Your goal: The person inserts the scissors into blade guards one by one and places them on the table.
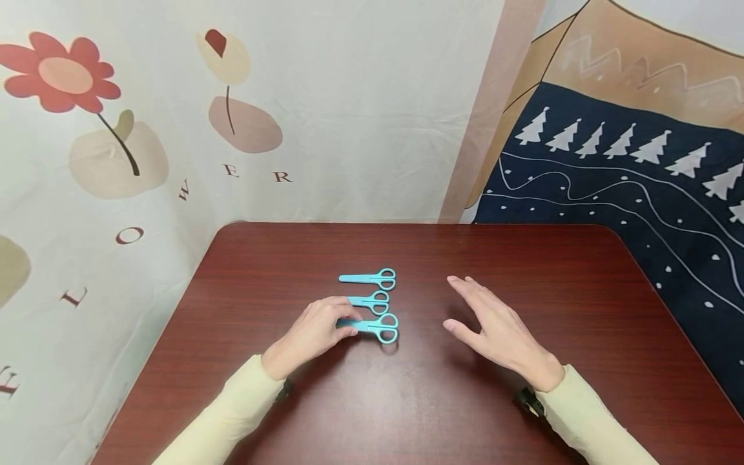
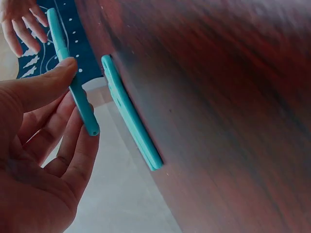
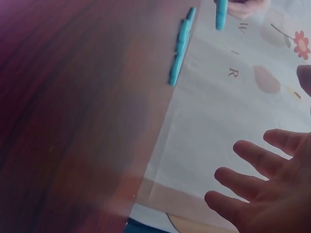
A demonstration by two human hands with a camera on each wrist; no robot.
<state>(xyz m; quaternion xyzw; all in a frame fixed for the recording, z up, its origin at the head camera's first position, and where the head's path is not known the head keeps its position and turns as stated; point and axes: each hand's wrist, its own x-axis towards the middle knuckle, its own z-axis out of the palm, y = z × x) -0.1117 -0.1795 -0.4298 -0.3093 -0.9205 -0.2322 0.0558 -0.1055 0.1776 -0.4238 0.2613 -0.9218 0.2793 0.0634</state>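
Three teal scissors lie in a row on a dark red-brown table [image 1: 442, 400], blades pointing left. The far pair [image 1: 372, 279] and the middle pair [image 1: 372, 301] lie flat. My left hand [image 1: 343, 326] pinches the blade end of the nearest pair [image 1: 380, 328]. In the left wrist view my left hand [image 2: 73, 82] holds those scissors [image 2: 60, 43] between thumb and fingers, a little off the table, beside another pair [image 2: 129, 111] lying on the wood. My right hand [image 1: 465, 303] hovers to the right of the scissors, fingers spread, holding nothing. The right wrist view shows that hand [image 3: 257, 189] spread open.
A floral cloth [image 1: 174, 129] hangs behind and left of the table. A dark blue cloth with white trees [image 1: 628, 174] lies to the right. The table's rounded far corners and side edges are in view.
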